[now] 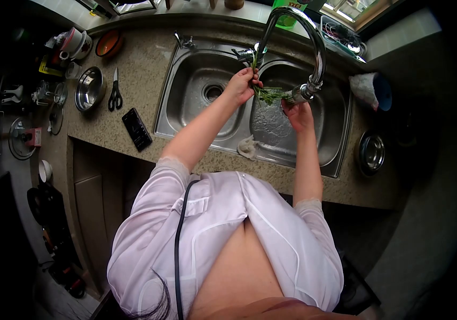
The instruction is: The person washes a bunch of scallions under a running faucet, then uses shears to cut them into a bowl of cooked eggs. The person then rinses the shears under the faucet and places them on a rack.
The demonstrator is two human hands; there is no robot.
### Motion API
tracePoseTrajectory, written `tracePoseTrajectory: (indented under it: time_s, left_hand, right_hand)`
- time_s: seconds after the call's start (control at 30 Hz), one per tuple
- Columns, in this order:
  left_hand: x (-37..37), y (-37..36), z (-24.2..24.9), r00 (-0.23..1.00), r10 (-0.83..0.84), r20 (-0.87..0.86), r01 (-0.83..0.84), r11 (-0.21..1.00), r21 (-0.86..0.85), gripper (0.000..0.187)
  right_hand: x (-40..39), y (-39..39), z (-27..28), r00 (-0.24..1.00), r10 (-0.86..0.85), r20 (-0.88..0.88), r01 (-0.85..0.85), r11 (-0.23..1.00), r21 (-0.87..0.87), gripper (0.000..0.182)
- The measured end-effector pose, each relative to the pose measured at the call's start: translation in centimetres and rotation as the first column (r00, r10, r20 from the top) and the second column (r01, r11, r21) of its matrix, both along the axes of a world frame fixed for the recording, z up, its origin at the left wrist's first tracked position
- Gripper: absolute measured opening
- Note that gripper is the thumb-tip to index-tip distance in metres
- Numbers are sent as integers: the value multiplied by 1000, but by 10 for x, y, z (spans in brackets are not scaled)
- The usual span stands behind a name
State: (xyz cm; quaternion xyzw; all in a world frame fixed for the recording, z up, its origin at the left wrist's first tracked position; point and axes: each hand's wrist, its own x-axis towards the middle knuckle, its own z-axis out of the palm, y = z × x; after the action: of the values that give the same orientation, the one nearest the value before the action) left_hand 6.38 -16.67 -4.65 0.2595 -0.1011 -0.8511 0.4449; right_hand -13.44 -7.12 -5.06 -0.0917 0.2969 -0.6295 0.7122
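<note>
Over the divider of the double sink (202, 120), my left hand (243, 85) is closed on a bunch of green stalks (268, 96). The stalks stretch to the right toward the tap's spout. My right hand (297, 113) is just under the spout of the chrome tap (318, 58), by the right end of the greens; its fingers are partly hidden, and what they hold is unclear. Water lies in the right basin below.
Left on the counter (148, 69) are a metal bowl (90, 89), black scissors (115, 96), a phone (136, 129) and an orange dish (109, 44). A pale cloth (247, 147) lies on the sink's front edge. Metal bowls (371, 153) stand at the right.
</note>
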Motion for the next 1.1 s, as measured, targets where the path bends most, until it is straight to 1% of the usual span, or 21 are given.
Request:
tracePoseTrajectory:
  time_s: [0.07, 0.1, 0.17, 0.2, 0.27, 0.33, 0.37, 0.43, 0.47, 0.6, 0.67, 0.7, 0.77, 0.8, 0.87, 0.9, 0.93, 0.97, 1.0, 1.03, 1.1]
  left_hand:
    - [0, 0, -3, 1000, 22, 16, -22, 1000, 1, 11]
    - [-1, 0, -6, 999, 40, 33, -40, 999, 3, 11]
    - [2, -5, -12, 997, 71, 38, -72, 997, 27, 11]
    - [4, -8, -14, 993, 107, 43, -109, 993, 52, 12]
    - [7, -12, -18, 989, 137, 48, -140, 989, 57, 13]
    - [9, -16, -13, 974, 222, 51, -226, 969, 97, 13]
    - [11, -19, -12, 974, 223, 52, -227, 970, 93, 13]
    - [16, -26, -14, 950, 301, 86, -306, 950, 65, 11]
    - [20, -30, -16, 941, 323, 96, -329, 943, 50, 5]
    - [32, -48, -20, 909, 400, 115, -409, 909, 78, 6]
    - [35, -57, -20, 902, 406, 148, -419, 906, 65, 6]
    - [36, -62, -21, 893, 412, 180, -427, 902, 54, 7]
    - [36, -70, -21, 888, 414, 200, -435, 897, 76, 7]
    - [35, -73, -22, 885, 409, 224, -438, 893, 100, 7]
    - [31, -82, -26, 887, 406, 221, -433, 897, 90, 6]
    - [29, -85, -27, 890, 400, 221, -426, 901, 82, 6]
    - [26, -87, -25, 886, 407, 224, -430, 900, 67, 5]
    - [26, -88, -22, 887, 402, 227, -426, 902, 68, 5]
    - [25, -92, -23, 889, 389, 243, -415, 908, 63, 6]
    - [25, -94, -24, 890, 375, 260, -403, 913, 60, 7]
    - [23, -96, -22, 899, 351, 263, -382, 921, 76, 8]
  right_hand:
    - [-6, 2, -13, 943, -22, -331, -5, 997, -80, 23]
    - [-4, 4, -8, 944, -24, -330, -2, 997, -80, 23]
    - [-2, 6, 2, 948, -171, -270, 158, 985, -68, 23]
    - [-4, 5, 0, 947, -173, -271, 160, 985, -71, 23]
    - [-7, 4, -7, 909, -133, -396, 123, 991, -52, 22]
    - [-2, 3, -2, 904, -124, -408, 123, 992, -29, 21]
    - [1, 3, -1, 899, -110, -424, 121, 993, 1, 21]
    - [9, 3, 0, 900, -119, -420, 137, 991, 13, 20]
    - [11, 2, 0, 899, -127, -419, 152, 988, 27, 19]
    - [11, 5, 2, 874, -154, -460, 203, 978, 57, 15]
    - [-2, 12, -7, 779, 2, -627, 125, 979, 159, 16]
    - [-7, 18, -10, 778, 4, -628, 121, 980, 157, 16]
    - [-19, 33, -16, 467, 155, -871, -103, 987, 120, 21]
    - [-22, 40, -17, 465, 153, -872, -104, 988, 118, 21]
    - [-29, 56, -17, 699, 180, -692, -48, 977, 206, 23]
    - [-35, 65, -20, 699, 178, -693, -46, 978, 205, 23]
    - [-41, 75, -26, 473, 202, -858, -104, 979, 174, 22]
    - [-44, 86, -33, 213, 194, -958, -166, 973, 161, 21]
    - [-30, 92, 2, 513, 268, -816, -31, 955, 294, 26]
    - [-33, 105, -4, 517, 268, -813, -25, 954, 298, 26]
    - [-47, 129, -26, 48, 254, -966, -135, 960, 246, 22]
